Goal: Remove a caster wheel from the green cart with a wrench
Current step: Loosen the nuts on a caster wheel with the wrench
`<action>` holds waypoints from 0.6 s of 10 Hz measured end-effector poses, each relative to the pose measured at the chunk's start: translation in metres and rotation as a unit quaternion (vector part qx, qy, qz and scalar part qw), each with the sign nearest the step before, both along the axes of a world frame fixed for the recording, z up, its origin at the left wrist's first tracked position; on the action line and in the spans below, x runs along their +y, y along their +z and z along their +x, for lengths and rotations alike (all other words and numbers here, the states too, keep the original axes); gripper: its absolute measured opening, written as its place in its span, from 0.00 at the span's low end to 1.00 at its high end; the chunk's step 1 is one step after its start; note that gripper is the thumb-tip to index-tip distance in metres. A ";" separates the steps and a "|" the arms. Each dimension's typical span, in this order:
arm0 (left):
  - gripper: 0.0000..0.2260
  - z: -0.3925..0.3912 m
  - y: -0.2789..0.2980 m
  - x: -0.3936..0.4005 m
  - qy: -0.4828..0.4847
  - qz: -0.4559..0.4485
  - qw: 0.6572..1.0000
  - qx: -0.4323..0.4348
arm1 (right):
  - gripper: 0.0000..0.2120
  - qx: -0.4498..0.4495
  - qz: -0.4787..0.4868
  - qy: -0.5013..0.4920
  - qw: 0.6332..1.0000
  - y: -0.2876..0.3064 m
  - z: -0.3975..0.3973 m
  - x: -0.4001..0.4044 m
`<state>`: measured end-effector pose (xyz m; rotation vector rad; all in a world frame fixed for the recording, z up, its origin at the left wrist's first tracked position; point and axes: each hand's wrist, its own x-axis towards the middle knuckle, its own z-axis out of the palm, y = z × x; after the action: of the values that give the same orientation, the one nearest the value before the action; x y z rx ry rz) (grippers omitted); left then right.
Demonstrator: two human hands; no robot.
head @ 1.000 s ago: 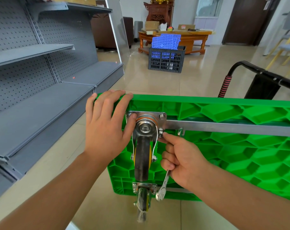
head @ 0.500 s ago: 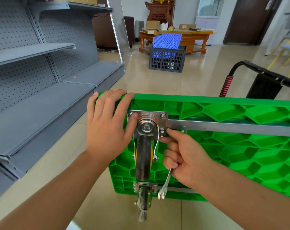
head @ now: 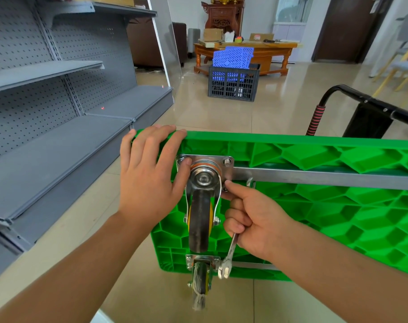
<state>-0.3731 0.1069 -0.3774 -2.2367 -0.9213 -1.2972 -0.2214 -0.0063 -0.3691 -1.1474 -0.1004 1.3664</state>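
The green cart (head: 315,206) stands on its side with its ribbed underside facing me. A caster wheel (head: 199,220) hangs from a steel mounting plate (head: 224,160) at the cart's upper left corner. My left hand (head: 149,176) lies flat over that corner, fingers straight on the top edge, thumb touching the plate. My right hand (head: 252,220) grips a silver wrench (head: 227,259) in its curled fingers, the open jaw pointing down. Its thumb and forefinger pinch a bolt (head: 226,183) at the plate's lower right corner. A second caster (head: 199,283) sits at the lower corner.
Grey metal shelving (head: 58,136) runs along the left, close to the cart. The cart's black handle (head: 361,101) with a red grip sticks out at the right. A dark crate (head: 233,82) with blue panels stands on the tiled floor ahead, before a wooden table (head: 268,50).
My right hand has shifted slightly at the lower right bolt, and the wrench's hanging end has swung a little. My left hand stays on the cart's corner.
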 end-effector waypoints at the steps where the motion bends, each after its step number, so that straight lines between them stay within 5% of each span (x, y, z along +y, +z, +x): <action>1: 0.19 0.000 0.000 0.000 0.002 -0.002 1.000 0.001 | 0.12 -0.011 -0.004 -0.019 1.000 0.000 0.002 -0.003; 6: 0.19 0.000 0.000 0.000 0.004 -0.003 1.000 0.002 | 0.08 -0.021 0.002 -0.006 1.000 0.000 -0.005 0.000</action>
<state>-0.3730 0.1065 -0.3773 -2.2376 -0.9332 -1.2866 -0.2265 -0.0067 -0.3696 -1.1706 -0.1260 1.3312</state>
